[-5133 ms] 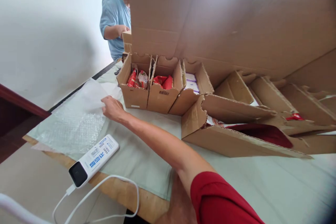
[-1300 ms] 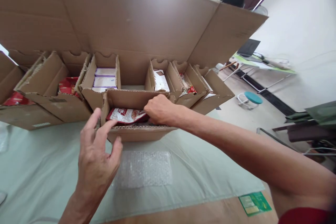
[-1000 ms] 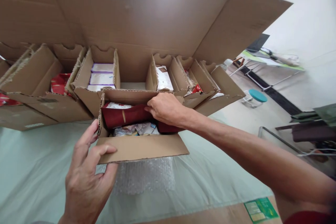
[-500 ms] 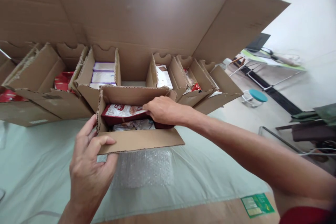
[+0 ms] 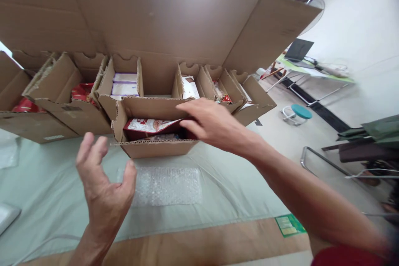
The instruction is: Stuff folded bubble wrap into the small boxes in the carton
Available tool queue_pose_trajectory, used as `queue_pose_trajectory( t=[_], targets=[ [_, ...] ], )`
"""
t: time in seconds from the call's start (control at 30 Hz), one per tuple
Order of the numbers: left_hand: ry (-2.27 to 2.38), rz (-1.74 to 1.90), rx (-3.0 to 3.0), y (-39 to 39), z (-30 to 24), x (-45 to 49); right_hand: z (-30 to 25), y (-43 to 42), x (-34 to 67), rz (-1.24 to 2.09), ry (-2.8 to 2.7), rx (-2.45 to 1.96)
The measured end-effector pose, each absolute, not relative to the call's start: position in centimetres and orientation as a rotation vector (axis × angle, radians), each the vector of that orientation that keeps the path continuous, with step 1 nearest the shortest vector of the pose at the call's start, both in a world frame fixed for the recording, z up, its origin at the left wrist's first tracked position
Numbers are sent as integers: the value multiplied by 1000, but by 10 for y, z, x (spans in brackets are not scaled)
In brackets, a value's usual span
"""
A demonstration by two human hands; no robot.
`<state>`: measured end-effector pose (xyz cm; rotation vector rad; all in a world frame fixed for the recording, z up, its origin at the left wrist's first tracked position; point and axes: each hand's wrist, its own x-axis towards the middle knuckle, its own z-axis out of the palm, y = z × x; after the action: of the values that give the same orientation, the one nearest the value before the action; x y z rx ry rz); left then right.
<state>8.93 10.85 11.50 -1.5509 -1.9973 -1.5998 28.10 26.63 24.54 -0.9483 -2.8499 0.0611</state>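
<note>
A small cardboard box stands on the cloth-covered table, in front of a row of similar bins. In it lies a dark red and white printed packet, with greyish wrapping partly showing below. My right hand is over the box's right end, thumb and fingers apart, the thumb close to the packet's edge. It hides that end of the box. To the box's left and nearer to me, my left hand is raised, fingers curved and spread, touching nothing. Bubble wrap lies flat before the box.
Cardboard bins hold red packets and white-purple boxes, backed by a tall cardboard panel. A green leaflet lies near the front edge. Off to the right are a blue-green stool and a folding table with a laptop.
My left hand has let go of the box's front flap and drawn away to the left. The flap now stands more upright. My right hand has risen out of the box and opened.
</note>
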Motion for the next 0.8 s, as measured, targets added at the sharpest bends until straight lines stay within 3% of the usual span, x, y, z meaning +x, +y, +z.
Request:
queue_pose_trajectory(
  t=[0.1, 0.27, 0.43, 0.53, 0.67, 0.8],
  targets=[
    [-2032, -1628, -1521, 91, 96, 86, 243, 223, 337, 155, -2439, -1000],
    [-2470, -1061, -1739, 60, 42, 81, 150, 171, 385, 700, -2486, -1279],
    [-2564, -700, -1769, 47, 19, 76, 80, 157, 373, 625, -2538, -1690],
    [-2454, -755, -1803, 50, 32, 76, 97, 165, 372, 547, -2477, -1528],
    [-2144, -1059, -1722, 64, 73, 81, 175, 199, 368, 164, -2260, -1231],
    [-1925, -1160, -1715, 92, 110, 86, 245, 245, 317, -270, -2651, -1221]
  ],
)
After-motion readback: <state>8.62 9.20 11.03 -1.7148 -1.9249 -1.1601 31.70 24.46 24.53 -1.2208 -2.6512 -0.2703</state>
